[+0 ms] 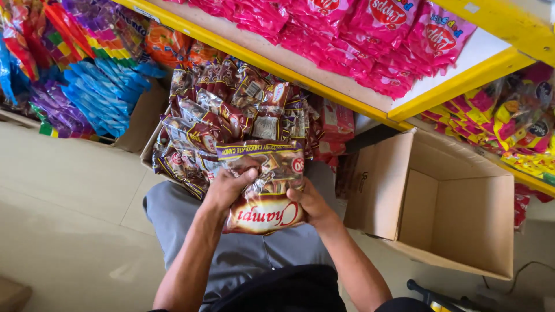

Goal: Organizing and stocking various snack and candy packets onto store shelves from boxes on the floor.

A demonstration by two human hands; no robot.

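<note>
Pale tiled floor (pixel 69 190), viewed from above, with a yellow-edged shelf (pixel 347 92) running across the top of the view, beyond the hands. One empty cardboard box (pixel 457 214) stands open to the right of the hands, well clear of them. Pink snack packets (pixel 358 40) lie heaped on the shelf; the count cannot be told. Yellow and pink packets (pixel 509 121) fill the space under the shelf, up and to the right of the hands. One carton of brown candy bags (pixel 231 110) sits directly beyond the hands, piled past its rim; the bags overlap too much to count. Blue packets (pixel 104 98) and mixed coloured packets (pixel 52 34) lie far up-left of the hands.

One brown candy bag (pixel 266 190) is held between both hands, above the person's lap in grey trousers (pixel 173 214), touching the front of the pile. The left hand (pixel 228 188) grips the bag's left edge, fingers curled over the top face. The right hand (pixel 312 202) clasps the right edge, thumb on the face. Both forearms reach forward, converging at the bag.
</note>
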